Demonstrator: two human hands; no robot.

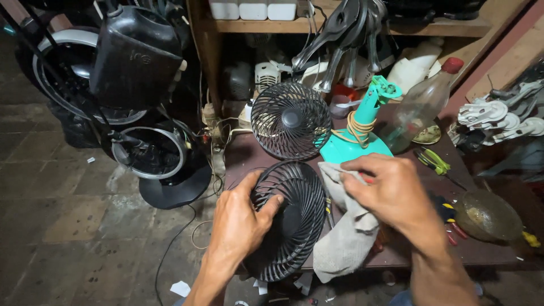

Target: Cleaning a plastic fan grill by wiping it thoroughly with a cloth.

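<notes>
Gripping the black fan grille (286, 218) at its rim with my left hand (241, 218), I am wiping it with the grey rag (345, 238) bunched in my right hand (391, 192); cleaning looks underway at the table (249, 153) edge, second grille (290, 120) and teal fan stand (357, 141) waiting behind.

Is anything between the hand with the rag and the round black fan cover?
Nothing visible blocks it. The right hand grips the grey cloth rag, which lies right against the round black plastic fan grille. The left hand holds the grille's opposite edge.
</notes>
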